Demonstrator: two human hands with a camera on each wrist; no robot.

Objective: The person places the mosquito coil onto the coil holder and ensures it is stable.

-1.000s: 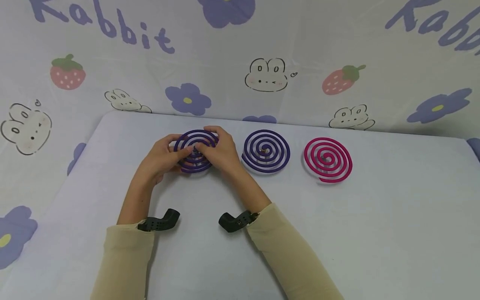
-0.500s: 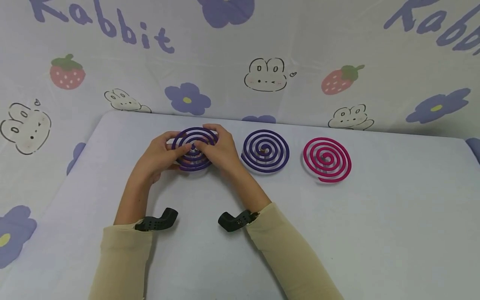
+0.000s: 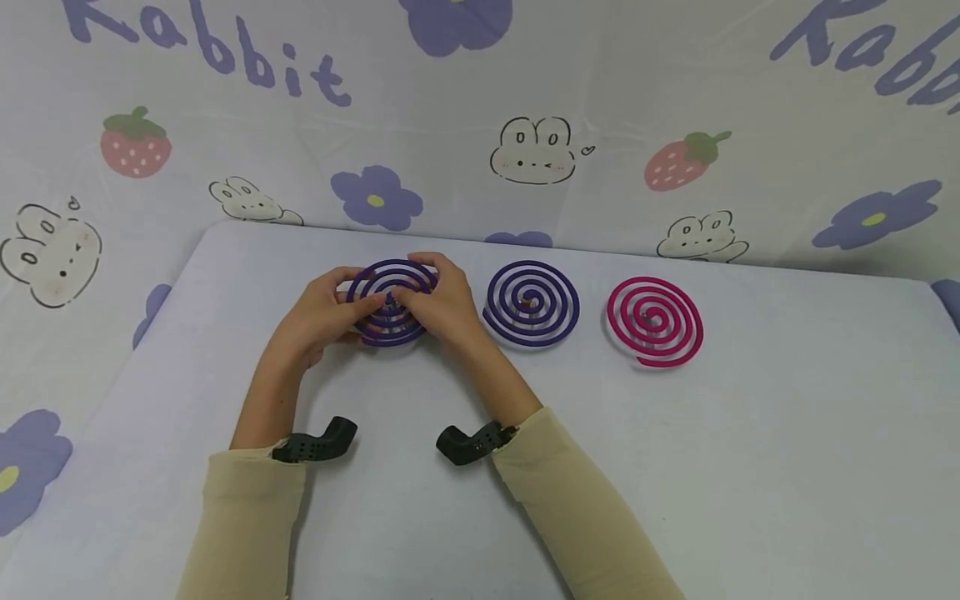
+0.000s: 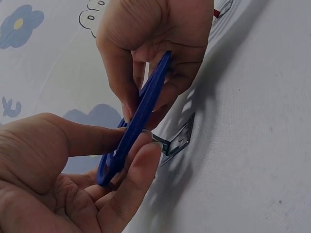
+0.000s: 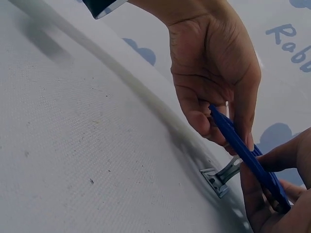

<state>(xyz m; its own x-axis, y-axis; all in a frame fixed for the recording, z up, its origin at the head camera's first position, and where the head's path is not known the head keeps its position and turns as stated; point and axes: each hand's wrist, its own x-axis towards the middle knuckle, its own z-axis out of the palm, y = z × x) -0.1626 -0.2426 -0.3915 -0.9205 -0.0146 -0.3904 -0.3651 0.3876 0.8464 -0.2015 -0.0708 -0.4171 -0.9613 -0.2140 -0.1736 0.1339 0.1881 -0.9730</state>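
Note:
A dark purple mosquito coil (image 3: 390,342) is at the left of the table, level over a small metal stand (image 4: 179,140) whose foot rests on the cloth. My left hand (image 3: 318,318) grips its left side, thumb on top near the centre and fingers beneath. From the right, my right hand (image 3: 445,307) pinches the same coil, with its thumb over the middle. The wrist views show the coil edge-on, blue-looking, between both hands; its contact with the stand is partly hidden by fingers. Right of the hands lies a second purple coil (image 3: 531,297).
A pink mosquito coil (image 3: 655,316) sits farther right, raised on its own stand. A white cloth covers the table (image 3: 787,433). Behind it hangs a printed curtain (image 3: 442,108) with rabbits, strawberries and flowers. Each wrist wears a dark band (image 3: 315,446).
The held coil rose slightly, then came back down with both hands around it. The other two coils stayed where they were.

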